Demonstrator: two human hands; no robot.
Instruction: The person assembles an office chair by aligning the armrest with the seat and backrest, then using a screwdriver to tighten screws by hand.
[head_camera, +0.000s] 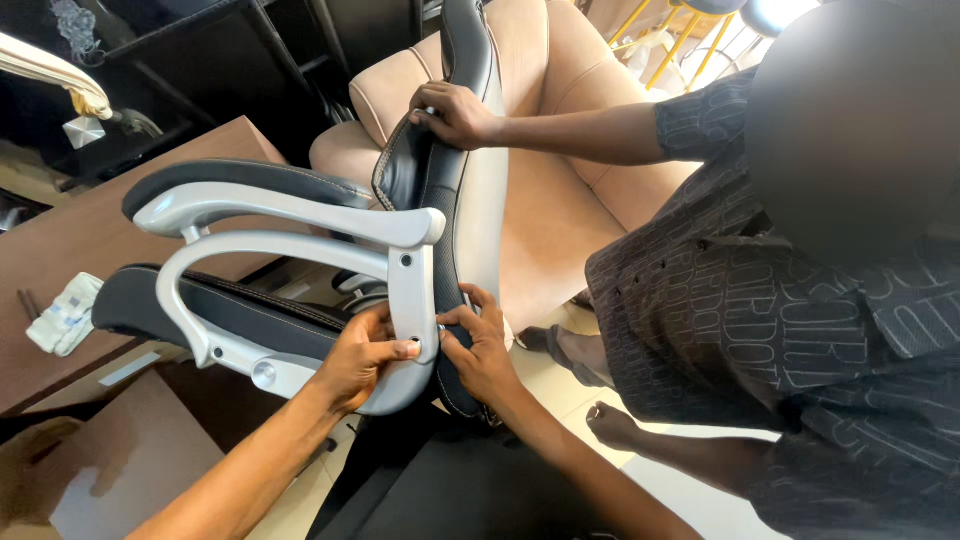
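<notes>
At frame centre: office chair (440, 180), black upholstery, tipped on its side.
Armrest (300, 240): silver-grey loop frame, black pad on top.
Left hand (362, 358): closed around the armrest's lower bracket, thumb on the frame.
Right hand (480, 345): fingertips pressed on the bracket edge, just beside the left hand; holds nothing else.
Co-worker's hand (455, 115): grips the backrest edge.
Behind: beige armchair (540, 150).
Left side: brown counter (60, 260) carrying a folded cloth (65, 312).

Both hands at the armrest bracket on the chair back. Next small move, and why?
Probably press the silver armrest bracket flush against the black chair back. The left hand pinches its lower end, the right hand braces the back's edge, and another person's hand steadies the top.
</notes>
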